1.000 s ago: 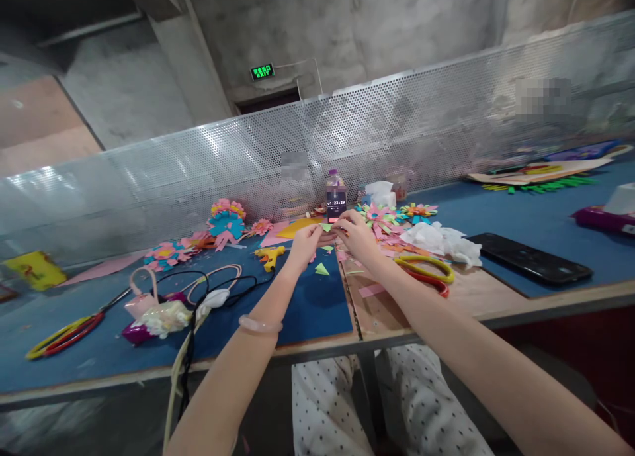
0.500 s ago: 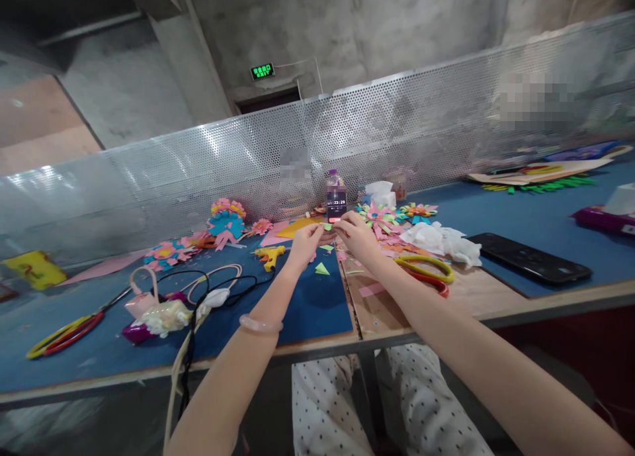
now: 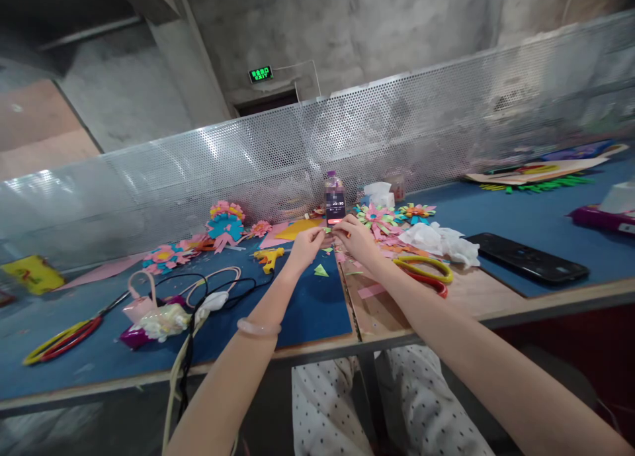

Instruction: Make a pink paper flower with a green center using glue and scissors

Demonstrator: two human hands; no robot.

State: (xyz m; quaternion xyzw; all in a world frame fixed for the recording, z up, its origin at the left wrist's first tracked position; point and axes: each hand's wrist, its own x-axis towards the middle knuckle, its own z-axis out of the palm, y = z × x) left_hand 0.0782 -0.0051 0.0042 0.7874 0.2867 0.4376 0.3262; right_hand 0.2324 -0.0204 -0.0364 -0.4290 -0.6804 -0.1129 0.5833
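Observation:
Between the fingertips of my two hands is a small green paper piece (image 3: 327, 230). My left hand (image 3: 307, 243) pinches it from the left, and my right hand (image 3: 353, 234) closes on it from the right, with fingers bent. A light green paper scrap (image 3: 321, 270) lies on the blue mat just below them. The yellow glue gun (image 3: 269, 259) rests to the left of my left hand. Behind my hands a phone (image 3: 335, 206) with a timer on its screen leans upright against a bottle with a purple cap (image 3: 332, 176).
Paper flowers (image 3: 225, 226) stand at the left back, others (image 3: 377, 219) at the right. Scissors with yellow and red handles (image 3: 424, 271) lie near my right forearm, another pair (image 3: 64, 340) far left. Cables (image 3: 188, 337), crumpled tissue (image 3: 436, 241) and a black phone (image 3: 528, 257) are also about.
The green piece between my fingers shows less of its surface than before. Both hands have hardly moved, and the whole view has shifted slightly.

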